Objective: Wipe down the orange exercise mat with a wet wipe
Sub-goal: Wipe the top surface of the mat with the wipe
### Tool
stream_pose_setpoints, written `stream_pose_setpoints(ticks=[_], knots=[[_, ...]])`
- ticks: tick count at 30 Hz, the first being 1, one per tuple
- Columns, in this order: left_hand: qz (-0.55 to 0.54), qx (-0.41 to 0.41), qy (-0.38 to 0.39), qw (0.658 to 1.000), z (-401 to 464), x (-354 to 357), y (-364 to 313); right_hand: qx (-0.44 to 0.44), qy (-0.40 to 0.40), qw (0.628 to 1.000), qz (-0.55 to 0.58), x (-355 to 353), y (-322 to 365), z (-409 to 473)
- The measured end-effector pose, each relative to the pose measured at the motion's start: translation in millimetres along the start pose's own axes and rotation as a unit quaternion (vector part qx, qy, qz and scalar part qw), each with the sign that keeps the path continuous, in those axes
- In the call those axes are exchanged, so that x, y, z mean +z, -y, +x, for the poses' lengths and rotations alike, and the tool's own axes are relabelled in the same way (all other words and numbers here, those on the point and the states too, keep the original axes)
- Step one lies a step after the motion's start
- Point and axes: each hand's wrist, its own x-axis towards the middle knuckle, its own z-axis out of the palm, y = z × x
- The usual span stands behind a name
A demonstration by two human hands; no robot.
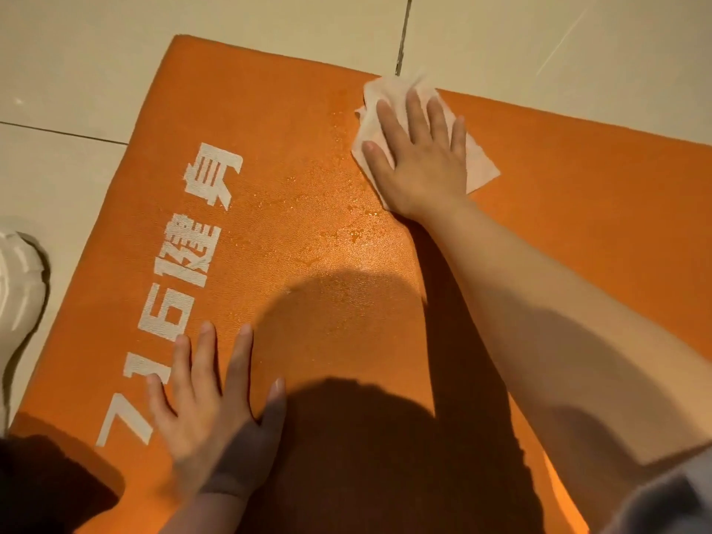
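Observation:
The orange exercise mat (293, 156) lies flat on a tiled floor, with white printed characters along its left side. My right hand (420, 156) presses a white wet wipe (479, 167) flat against the mat near its far edge, fingers straight and spread. A wet, glistening streak runs over the mat from the wipe back toward the middle. My left hand (208, 402) rests flat on the mat near the printed characters, fingers spread, holding nothing.
Cream floor tiles (77, 71) with dark grout lines surround the mat on the far and left sides. A white shoe (17, 287) sits on the floor just off the mat's left edge. My shadow covers the mat's near part.

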Motion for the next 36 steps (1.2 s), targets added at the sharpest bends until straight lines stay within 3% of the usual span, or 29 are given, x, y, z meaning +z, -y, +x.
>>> stream_pose_setpoints(ticks=[3, 8, 13, 16, 20, 24, 28, 33, 36], knots=[[-0.023, -0.021, -0.003, 1.000, -3.3, 1.2, -0.6, 0.053, -0.015, 0.998, -0.012, -4.8, -47.3, -15.0], [-0.024, -0.029, 0.010, 0.999, -2.2, 1.8, 0.4, 0.271, -0.048, 0.961, -0.002, -24.1, -146.1, -59.6], [-0.022, -0.042, 0.006, 0.999, -1.7, 0.3, -1.5, 0.394, -0.049, 0.917, 0.040, -20.0, -133.4, -75.7], [-0.026, -0.035, -0.005, 0.999, -2.4, 0.8, -2.8, 0.336, -0.038, 0.941, 0.006, -8.0, -78.9, -58.8], [-0.030, -0.022, -0.015, 0.999, -4.0, 2.2, -0.8, 0.136, -0.013, 0.990, -0.015, 19.6, 34.1, -70.1], [-0.037, -0.020, -0.035, 0.998, -4.0, 2.1, -0.1, 0.009, 0.014, 1.000, 0.012, 37.8, 86.5, -104.2], [-0.054, -0.029, -0.032, 0.998, -6.1, 1.1, -1.9, 0.038, -0.005, 0.999, 0.020, 31.0, 29.8, -118.6], [-0.067, -0.020, -0.017, 0.997, -8.1, 2.0, 2.6, 0.221, -0.038, 0.975, 0.014, 13.3, -78.2, -160.6], [-0.067, -0.027, -0.004, 0.997, -9.9, 0.8, 0.9, 0.303, -0.060, 0.951, 0.035, 10.2, -105.1, -193.9]])
